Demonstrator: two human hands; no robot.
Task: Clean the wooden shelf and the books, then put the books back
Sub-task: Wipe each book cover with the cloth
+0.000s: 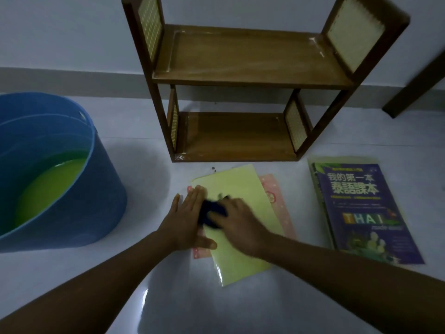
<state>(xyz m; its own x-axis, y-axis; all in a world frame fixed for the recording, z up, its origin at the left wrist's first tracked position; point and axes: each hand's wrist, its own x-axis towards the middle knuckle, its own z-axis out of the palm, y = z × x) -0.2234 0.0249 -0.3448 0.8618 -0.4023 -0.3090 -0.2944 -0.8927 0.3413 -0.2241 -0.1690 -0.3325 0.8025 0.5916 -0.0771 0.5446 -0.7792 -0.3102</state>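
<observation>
**Hands on the Yellow Book**

Two bare forearms reached in from the bottom corners of the frame to meet at lower centre. The left hand [190, 219] lay flat, fingers straight, pressing the left edge of a yellow book [240, 227] against the pale floor [168, 304]. The right hand [237, 226] curled over a dark blue cloth [212, 213] and held it on the yellow cover. A pink book [277, 198] lay under the yellow one, showing at both sides.

At right of centre a purple Thai language book [363, 213] lay face up on top of another book, well apart from the hands. Above, at upper centre, the wooden shelf [250, 59] stood against the wall, both boards bare.

At the left edge, a blue bucket [101, 196] held yellow-green liquid [48, 186], roughly a third full.
</observation>
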